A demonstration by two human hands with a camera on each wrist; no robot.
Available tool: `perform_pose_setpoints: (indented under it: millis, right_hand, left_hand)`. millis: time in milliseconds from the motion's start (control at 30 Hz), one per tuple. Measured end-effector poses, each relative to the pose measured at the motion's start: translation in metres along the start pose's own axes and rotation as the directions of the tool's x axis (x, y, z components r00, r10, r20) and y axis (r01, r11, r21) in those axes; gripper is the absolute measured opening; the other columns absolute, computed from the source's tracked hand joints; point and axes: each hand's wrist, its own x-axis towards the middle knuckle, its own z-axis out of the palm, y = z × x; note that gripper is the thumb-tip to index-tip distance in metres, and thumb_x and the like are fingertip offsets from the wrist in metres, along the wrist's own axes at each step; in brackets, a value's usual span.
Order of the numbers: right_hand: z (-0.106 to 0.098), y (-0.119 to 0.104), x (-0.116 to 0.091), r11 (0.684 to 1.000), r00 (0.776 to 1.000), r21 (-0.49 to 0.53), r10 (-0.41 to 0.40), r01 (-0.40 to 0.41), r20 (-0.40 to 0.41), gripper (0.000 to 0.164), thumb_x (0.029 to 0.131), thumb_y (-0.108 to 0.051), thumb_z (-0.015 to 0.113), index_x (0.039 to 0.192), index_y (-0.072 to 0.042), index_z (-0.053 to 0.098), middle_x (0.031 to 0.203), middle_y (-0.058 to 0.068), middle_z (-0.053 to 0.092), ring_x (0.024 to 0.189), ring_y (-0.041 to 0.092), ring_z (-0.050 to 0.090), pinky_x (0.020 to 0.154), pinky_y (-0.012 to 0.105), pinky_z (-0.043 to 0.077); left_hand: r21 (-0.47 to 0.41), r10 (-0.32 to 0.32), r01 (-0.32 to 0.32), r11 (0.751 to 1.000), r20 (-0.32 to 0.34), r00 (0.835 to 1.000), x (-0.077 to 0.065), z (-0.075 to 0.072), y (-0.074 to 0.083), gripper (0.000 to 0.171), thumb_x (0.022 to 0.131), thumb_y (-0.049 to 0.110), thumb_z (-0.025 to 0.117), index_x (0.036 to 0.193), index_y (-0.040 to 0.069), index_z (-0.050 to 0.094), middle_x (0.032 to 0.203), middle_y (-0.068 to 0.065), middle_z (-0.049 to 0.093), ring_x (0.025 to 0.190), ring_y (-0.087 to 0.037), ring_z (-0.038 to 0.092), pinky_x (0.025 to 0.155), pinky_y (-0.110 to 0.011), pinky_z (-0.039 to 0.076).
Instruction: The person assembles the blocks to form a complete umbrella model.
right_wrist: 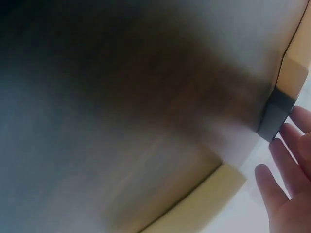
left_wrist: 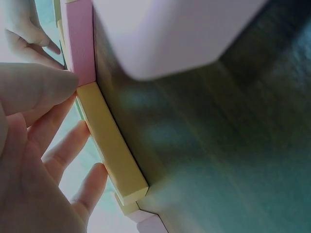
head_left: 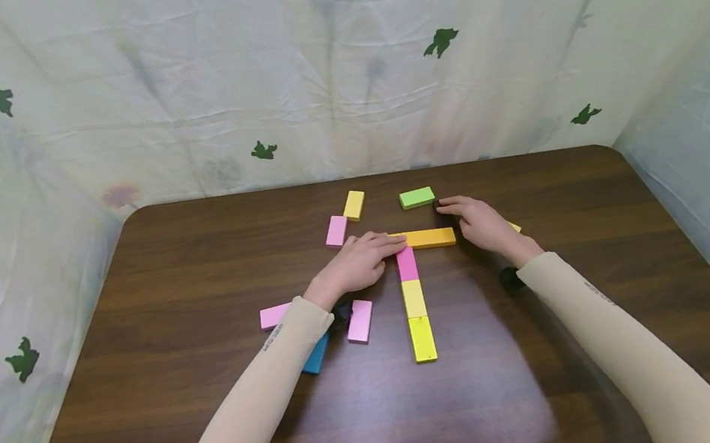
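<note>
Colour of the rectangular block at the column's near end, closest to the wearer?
Bright yellow; the rectangular bright yellow block shows best in the head view.

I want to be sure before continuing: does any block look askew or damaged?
No damage is visible. The pink block just left of the straight pink-and-yellow column lies slanted, as does the yellow block at the back, but that seems harmless.

there are four pink blocks (head_left: 360,322), four yellow blocks (head_left: 414,299), one green block (head_left: 417,198), one blue block (head_left: 316,356), one dark block (right_wrist: 278,112), at least one orange block (head_left: 431,238), two hands (head_left: 362,260) and five green bird shapes (head_left: 441,42).
</note>
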Motion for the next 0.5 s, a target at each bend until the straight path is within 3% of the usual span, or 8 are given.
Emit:
perform_pose_setpoints:
  millis: [167, 500]
  right_hand:
    - [-0.003, 0.005, -0.004, 1.000, 1.000, 0.012, 0.007, -0.007, -0.007, 0.048, 0.091, 0.009, 0.033, 0.136, 0.004, 0.050, 0.145, 0.019, 0.039, 0.133, 0.036, 0.036, 0.086, 0.044, 0.039]
    - [-0.005, 0.012, -0.012, 1.000, 1.000, 0.005, 0.026, -0.026, -0.003, 0.048, 0.092, 0.007, 0.032, 0.137, 0.005, 0.048, 0.146, 0.020, 0.038, 0.134, 0.036, 0.034, 0.087, 0.043, 0.038]
  left_hand:
    - [-0.011, 0.008, -0.008, 1.000, -0.013, 1.000, -0.001, 0.000, 0.000, 0.048, 0.095, 0.008, 0.049, 0.142, 0.019, 0.049, 0.145, 0.004, 0.045, 0.134, -0.022, 0.036, 0.098, -0.044, 0.035]
    - [-0.006, 0.017, -0.017, 1.000, -0.024, 1.000, -0.001, 0.000, 0.000, 0.048, 0.095, 0.007, 0.049, 0.142, 0.018, 0.050, 0.144, 0.002, 0.046, 0.133, -0.023, 0.037, 0.097, -0.045, 0.036]
